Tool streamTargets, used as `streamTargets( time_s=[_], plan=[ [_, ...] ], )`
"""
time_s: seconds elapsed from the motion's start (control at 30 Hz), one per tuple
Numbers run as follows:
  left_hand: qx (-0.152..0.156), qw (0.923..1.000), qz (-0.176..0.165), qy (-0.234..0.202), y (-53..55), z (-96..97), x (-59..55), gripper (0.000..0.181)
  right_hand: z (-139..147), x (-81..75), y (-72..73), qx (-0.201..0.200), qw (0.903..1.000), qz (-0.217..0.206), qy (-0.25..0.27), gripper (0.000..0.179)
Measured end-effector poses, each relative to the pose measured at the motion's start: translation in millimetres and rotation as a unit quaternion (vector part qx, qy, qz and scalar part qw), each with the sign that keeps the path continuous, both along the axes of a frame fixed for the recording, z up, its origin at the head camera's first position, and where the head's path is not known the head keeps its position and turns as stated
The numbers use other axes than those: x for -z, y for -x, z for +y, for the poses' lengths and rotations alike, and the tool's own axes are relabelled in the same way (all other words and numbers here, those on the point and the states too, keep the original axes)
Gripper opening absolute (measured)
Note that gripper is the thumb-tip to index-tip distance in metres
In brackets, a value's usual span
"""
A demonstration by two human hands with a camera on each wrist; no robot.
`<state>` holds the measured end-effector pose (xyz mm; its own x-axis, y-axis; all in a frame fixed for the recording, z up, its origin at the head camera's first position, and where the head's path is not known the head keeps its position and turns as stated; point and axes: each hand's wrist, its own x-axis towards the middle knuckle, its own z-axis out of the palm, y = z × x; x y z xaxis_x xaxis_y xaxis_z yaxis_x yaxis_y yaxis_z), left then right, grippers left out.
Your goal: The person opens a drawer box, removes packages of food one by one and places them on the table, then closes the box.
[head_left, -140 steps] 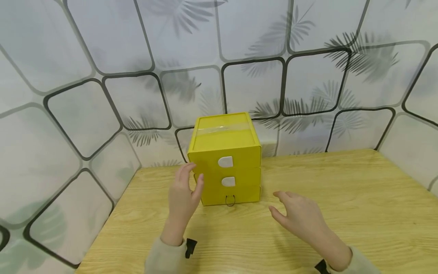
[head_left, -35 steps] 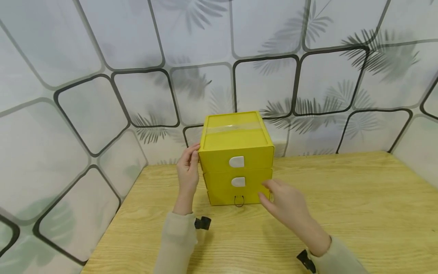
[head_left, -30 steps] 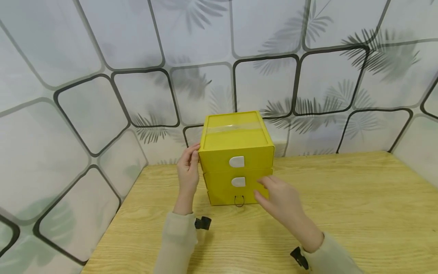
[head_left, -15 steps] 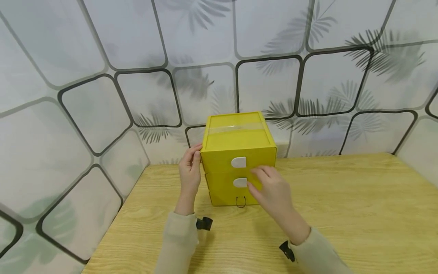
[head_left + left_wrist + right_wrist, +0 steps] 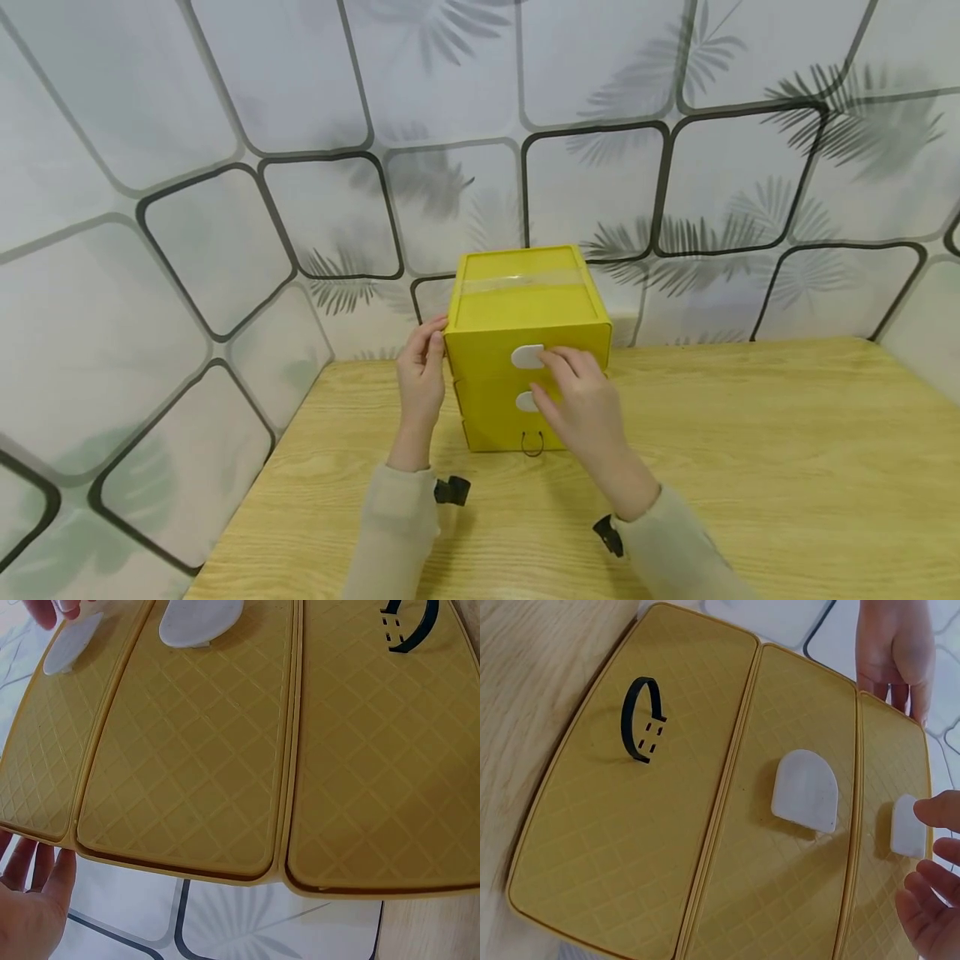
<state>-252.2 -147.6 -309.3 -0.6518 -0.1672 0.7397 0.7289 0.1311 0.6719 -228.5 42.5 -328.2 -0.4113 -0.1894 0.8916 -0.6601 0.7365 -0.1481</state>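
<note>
A yellow three-drawer storage box point(image 5: 495, 400) stands on the table, all drawers closed. White rounded tabs mark the top drawer point(image 5: 480, 354) and middle drawer; the bottom drawer has a dark thin loop point(image 5: 532, 446). My left hand point(image 5: 422, 379) rests its fairly straight fingers against the box's left side, near the upper front corner. At the top drawer's white tab point(image 5: 528, 357), my right hand point(image 5: 588, 408) has its fingertips at the right edge, thumb apart below. In the head view the thumb partly covers the middle drawer's white tab point(image 5: 805, 789).
Clear tape point(image 5: 525, 282) crosses the box's top. Behind the box rises a wall covering point(image 5: 450, 208) with rounded outlines and leaf patterns. The wooden table point(image 5: 735, 442) extends to both sides. Black clips hang at both sleeves.
The left hand has come up to the box's side and stays there. The right hand has moved left and up across the drawer fronts to the top white tab. The view shifts slightly.
</note>
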Motion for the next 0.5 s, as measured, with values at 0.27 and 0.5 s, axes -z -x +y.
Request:
streamTargets(
  time_s=[0.27, 0.5],
  plan=[
    [-0.002, 1.0000, -0.003, 0.004, 0.0, -0.1, 0.3, 0.023, -7.4, -1.9, 4.5, 0.003, 1.0000, 0.002, 0.007, 0.037],
    [0.001, 0.9999, -0.007, 0.009, -1.6, -0.7, -0.2, 0.023, -8.4, -1.4, 7.6, -0.002, 0.9999, 0.007, 0.007, 0.043]
  ],
)
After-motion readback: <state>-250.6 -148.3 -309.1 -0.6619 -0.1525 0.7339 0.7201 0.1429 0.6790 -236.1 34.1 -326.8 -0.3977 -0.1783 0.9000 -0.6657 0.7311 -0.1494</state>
